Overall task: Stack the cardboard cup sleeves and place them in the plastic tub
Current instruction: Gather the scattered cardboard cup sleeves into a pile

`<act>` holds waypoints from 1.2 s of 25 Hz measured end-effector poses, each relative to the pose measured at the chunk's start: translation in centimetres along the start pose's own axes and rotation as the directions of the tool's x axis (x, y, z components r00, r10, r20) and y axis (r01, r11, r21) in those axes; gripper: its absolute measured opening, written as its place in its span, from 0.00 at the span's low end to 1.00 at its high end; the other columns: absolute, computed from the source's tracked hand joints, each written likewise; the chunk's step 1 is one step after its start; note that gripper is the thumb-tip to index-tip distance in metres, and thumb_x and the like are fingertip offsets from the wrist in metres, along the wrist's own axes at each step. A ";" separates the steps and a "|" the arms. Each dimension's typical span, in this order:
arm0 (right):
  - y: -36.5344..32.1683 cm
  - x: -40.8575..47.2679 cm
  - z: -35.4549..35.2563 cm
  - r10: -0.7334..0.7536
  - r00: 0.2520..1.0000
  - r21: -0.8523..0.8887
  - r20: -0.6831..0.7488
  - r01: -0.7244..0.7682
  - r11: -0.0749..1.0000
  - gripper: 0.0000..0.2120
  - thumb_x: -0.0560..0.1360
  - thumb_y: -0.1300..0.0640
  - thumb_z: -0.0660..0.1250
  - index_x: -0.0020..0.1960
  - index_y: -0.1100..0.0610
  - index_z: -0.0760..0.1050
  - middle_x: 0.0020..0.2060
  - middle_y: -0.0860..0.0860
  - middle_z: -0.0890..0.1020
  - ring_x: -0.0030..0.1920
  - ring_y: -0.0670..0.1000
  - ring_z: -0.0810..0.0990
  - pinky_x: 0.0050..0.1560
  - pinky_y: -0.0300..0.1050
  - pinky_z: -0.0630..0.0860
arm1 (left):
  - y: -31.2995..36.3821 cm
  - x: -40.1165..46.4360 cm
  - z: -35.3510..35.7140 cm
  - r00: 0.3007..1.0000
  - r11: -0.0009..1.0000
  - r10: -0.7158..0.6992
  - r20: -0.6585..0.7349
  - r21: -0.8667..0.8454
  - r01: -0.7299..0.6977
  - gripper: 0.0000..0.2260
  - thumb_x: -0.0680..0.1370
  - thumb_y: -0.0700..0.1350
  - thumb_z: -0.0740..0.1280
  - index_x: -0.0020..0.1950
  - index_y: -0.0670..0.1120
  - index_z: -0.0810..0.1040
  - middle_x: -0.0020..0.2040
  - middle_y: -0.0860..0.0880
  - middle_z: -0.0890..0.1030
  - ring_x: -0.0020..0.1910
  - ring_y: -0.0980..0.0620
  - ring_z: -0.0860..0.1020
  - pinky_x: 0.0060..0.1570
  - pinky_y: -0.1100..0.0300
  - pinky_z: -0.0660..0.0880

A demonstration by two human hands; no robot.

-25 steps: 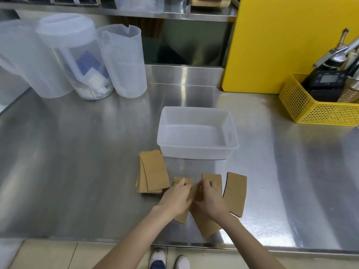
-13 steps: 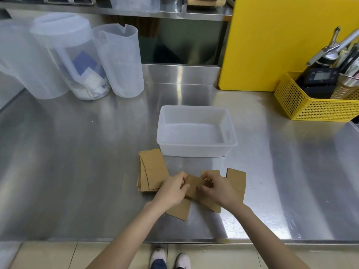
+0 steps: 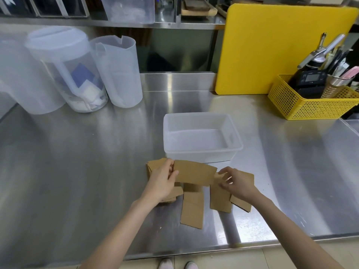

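A flat brown cardboard sleeve (image 3: 194,173) is held crosswise above the counter, just in front of the translucent plastic tub (image 3: 237,150), which has nothing in it. My left hand (image 3: 162,181) pinches the sleeve's left end, and my right hand (image 3: 236,183) pinches its right end. A stack of sleeves (image 3: 155,165) lies under my left hand, mostly hidden. Loose sleeves lie flat below: one in the middle (image 3: 192,208), one further right (image 3: 220,200), and one under my right wrist (image 3: 241,203).
Three clear plastic pitchers (image 3: 116,72) stand at the back left. A yellow cutting board (image 3: 281,47) leans on the back wall. A yellow basket (image 3: 310,105) with tools and a timer sits at the right. The steel counter edge (image 3: 194,251) runs close below the sleeves.
Both hands have lifted one sleeve off the loose pile and turned it crosswise, raising it toward the tub. The sleeves beneath are now uncovered.
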State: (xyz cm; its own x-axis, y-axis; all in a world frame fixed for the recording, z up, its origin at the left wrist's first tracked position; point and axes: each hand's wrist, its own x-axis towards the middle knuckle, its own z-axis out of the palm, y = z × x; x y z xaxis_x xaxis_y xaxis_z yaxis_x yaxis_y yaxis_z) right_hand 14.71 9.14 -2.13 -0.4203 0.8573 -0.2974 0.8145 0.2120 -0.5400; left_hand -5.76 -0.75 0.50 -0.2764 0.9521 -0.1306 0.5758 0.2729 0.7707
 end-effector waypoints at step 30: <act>-1.4 1.0 -4.7 -0.203 0.967 0.235 -0.155 0.236 0.943 0.07 0.77 0.59 0.58 0.53 0.52 0.72 0.35 0.49 0.78 0.38 0.50 0.74 0.35 0.26 0.68 | 0.6 -0.2 0.4 0.924 0.947 -0.227 -0.308 -0.290 0.136 0.02 0.78 0.38 0.58 0.48 0.43 0.65 0.43 0.34 0.79 0.40 0.46 0.77 0.30 0.79 0.71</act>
State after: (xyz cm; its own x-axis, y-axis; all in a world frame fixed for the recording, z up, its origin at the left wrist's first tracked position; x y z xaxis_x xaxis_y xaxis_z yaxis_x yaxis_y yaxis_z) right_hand 15.01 11.88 2.00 -0.5095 0.8586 -0.0558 0.5752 0.2917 -0.7642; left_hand -5.06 -0.75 0.78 -0.6233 0.7751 -0.1035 0.2843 0.3479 0.8934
